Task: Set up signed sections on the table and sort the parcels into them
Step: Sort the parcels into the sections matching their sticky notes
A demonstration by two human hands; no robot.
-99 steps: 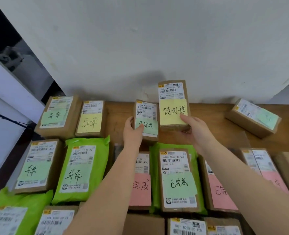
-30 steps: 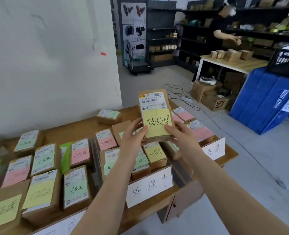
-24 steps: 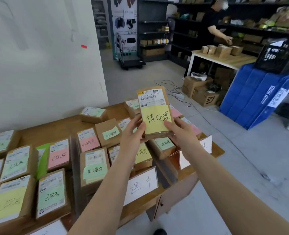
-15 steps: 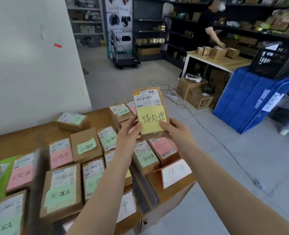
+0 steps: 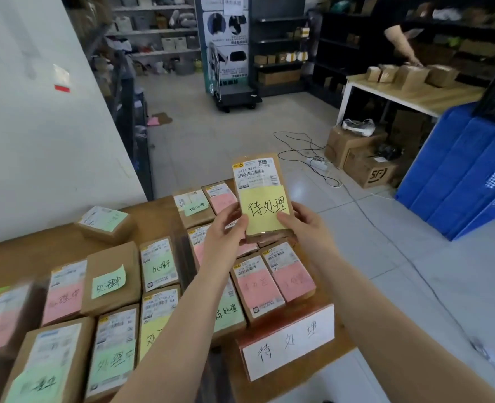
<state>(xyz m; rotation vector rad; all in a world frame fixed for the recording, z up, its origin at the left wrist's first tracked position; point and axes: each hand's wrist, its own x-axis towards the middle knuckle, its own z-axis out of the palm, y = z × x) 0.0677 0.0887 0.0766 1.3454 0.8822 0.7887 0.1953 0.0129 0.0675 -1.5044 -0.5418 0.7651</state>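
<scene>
Both my hands pinch the parcel (image 5: 262, 196), left hand (image 5: 226, 231) and right hand (image 5: 304, 225) at its lower corners, upright above the worktop (image 5: 51, 251). Its matching sign (image 5: 288, 344) stands straight below, nearer my right hand, I judge.

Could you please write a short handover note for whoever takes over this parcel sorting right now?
Left hand and right hand both grip one parcel with a yellow 待处理 note, raised above the table.
The white 待处理 sign stands at the table's right end, with parcels behind it.
Done: many parcels already lie in rows.
Left: probably set this parcel behind that sign.
</scene>
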